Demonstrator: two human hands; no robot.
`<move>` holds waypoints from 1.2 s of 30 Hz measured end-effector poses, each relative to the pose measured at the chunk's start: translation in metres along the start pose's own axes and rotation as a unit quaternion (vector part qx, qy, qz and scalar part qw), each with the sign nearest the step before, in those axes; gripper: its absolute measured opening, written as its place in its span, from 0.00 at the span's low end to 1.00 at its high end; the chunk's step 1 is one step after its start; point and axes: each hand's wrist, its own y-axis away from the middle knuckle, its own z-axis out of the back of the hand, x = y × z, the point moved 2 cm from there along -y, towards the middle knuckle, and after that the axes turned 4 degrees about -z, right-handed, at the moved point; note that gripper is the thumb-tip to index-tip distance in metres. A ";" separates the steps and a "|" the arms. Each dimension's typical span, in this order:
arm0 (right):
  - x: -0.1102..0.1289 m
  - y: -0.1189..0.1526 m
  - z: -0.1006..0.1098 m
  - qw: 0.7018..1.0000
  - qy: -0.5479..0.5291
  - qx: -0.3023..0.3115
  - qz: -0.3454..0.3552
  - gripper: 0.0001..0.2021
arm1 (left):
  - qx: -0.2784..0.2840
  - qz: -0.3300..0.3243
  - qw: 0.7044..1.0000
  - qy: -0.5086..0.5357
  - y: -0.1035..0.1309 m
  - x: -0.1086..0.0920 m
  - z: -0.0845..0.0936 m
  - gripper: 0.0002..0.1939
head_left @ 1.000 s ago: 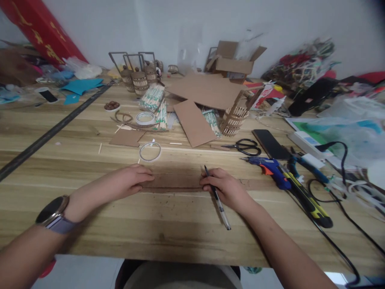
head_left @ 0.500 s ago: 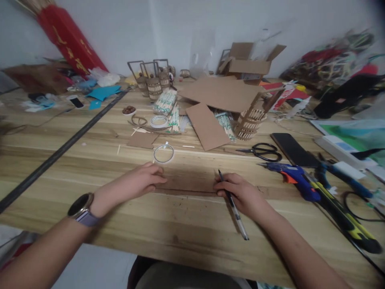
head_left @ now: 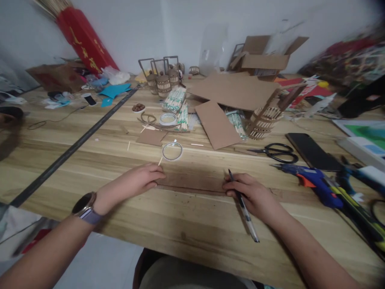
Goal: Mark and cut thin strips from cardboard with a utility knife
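A brown cardboard strip [head_left: 194, 179] lies lengthwise on the wooden table in front of me. My left hand [head_left: 144, 177] grips its left end, thumb and fingers closed at the edge. At the opposite end, my right hand [head_left: 251, 193] holds a pen [head_left: 244, 210] tilted between its fingers, its dark end pointing away from me. The fingertips of that hand also touch the cardboard. Just beyond the strip is a thin roll of tape [head_left: 172, 151], with a small stick [head_left: 160, 161] near my left fingers.
Black scissors [head_left: 279, 152], a phone [head_left: 313, 151], and a blue glue gun [head_left: 309, 180] lie to the right. Farther back are cardboard sheets [head_left: 234, 90], bundled sticks [head_left: 175, 99] and a slatted wooden bucket [head_left: 263, 122]. A dark bar [head_left: 78, 142] crosses the left side.
The view has swung left, so the table things appear farther right. My left fingers have drawn together at the strip's left end. My right hand keeps the pen.
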 end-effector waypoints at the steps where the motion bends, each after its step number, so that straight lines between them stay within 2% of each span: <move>1: 0.000 0.000 0.000 1.000 0.000 0.004 -0.007 0.09 | -0.004 -0.001 1.000 0.000 0.000 0.001 -0.001 0.16; 10: 0.004 -0.001 0.000 1.000 -0.006 0.021 -0.019 0.09 | -0.010 -0.023 1.000 0.019 -0.002 0.013 -0.003 0.16; 23: 0.005 0.000 0.000 1.000 -0.020 0.014 -0.016 0.08 | -0.019 -0.040 0.999 0.023 0.000 0.019 -0.006 0.14; 36: 0.003 0.001 0.000 1.000 -0.004 0.018 -0.018 0.09 | -0.013 -0.031 0.999 0.038 -0.001 0.011 -0.001 0.14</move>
